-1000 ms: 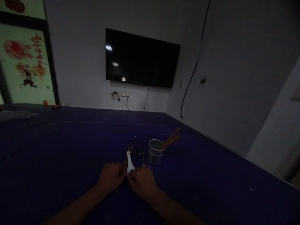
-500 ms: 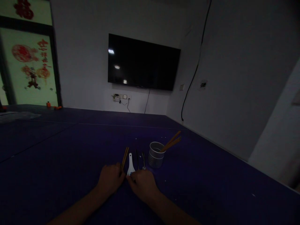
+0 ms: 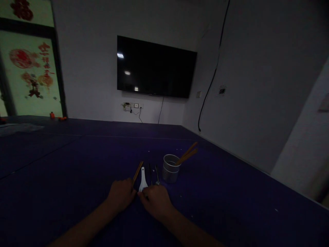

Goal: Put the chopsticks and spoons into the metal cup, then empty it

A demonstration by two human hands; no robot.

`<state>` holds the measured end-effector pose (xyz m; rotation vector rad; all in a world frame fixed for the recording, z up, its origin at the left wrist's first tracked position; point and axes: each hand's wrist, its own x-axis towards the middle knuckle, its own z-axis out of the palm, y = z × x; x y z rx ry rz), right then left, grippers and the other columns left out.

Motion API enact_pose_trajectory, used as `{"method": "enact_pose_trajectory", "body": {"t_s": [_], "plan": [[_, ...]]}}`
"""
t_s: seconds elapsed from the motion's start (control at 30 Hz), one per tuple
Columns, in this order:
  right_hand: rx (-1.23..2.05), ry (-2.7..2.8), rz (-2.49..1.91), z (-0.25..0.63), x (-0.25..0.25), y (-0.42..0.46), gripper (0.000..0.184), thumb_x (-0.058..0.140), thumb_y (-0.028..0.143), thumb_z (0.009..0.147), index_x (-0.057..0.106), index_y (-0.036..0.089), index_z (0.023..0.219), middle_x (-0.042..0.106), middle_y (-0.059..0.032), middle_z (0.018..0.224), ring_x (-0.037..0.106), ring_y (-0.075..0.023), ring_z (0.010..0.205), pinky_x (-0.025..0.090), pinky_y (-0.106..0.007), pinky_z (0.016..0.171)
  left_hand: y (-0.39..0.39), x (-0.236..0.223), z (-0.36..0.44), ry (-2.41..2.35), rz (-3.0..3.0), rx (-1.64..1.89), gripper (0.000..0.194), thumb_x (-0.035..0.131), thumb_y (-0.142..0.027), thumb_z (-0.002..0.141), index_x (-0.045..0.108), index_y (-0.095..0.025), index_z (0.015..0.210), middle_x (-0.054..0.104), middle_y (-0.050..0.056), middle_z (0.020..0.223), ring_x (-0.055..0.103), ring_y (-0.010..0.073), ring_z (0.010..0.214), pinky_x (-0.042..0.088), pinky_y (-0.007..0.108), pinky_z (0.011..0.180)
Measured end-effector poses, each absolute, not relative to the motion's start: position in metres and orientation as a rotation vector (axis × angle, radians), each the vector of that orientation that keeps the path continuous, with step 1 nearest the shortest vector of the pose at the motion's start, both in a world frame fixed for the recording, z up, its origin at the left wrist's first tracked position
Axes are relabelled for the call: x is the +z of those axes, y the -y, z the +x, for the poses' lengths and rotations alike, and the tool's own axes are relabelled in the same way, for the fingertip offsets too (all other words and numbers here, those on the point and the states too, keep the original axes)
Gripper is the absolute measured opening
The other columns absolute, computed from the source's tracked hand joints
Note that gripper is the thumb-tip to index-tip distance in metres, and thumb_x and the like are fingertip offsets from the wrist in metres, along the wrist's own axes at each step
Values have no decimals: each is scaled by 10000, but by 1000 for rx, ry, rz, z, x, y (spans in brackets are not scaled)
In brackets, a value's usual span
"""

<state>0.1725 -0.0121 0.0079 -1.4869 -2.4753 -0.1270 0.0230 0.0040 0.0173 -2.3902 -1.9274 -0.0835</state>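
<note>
The chopsticks (image 3: 138, 171) are held closed in the left hand (image 3: 121, 195), on the purple table (image 3: 89, 161), well apart from its far edge. Beside them, the right hand (image 3: 155, 200) covers the lower part of the white spoon (image 3: 143, 179), its grip I cannot tell; the metal cup (image 3: 170, 169) stands nearby, toward the right edge.

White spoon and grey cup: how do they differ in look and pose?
The spoon is white; the cup is grey. The spoon lies down, its bowl at the right hand; the cup stands upright. The spoon has a slim handle; the cup shows none. Both are on the dark purple surface.
</note>
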Motion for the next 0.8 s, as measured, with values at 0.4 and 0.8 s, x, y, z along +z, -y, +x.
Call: {"method": "enact_pose_trajectory", "body": {"t_s": [0.4, 0.8], "plan": [[-127, 2465, -1485, 171, 6, 12, 364, 384, 361, 903, 681, 191, 777, 711, -64, 797, 655, -175, 737, 408, -234, 621, -5, 18, 23, 1942, -2370, -60, 306, 368, -241, 797, 604, -101, 934, 686, 154, 892, 654, 276, 837, 470, 381, 748], [-62, 2365, -1486, 172, 9, 11, 327, 393, 334, 905, 683, 203, 830, 712, -46, 843, 655, -166, 781, 418, -228, 665, -13, 8, 14, 2072, -2306, -336, 318, 234, -238, 897, 526, -128, 959, 680, 105, 823, 659, 223, 751, 453, 307, 631]]}}
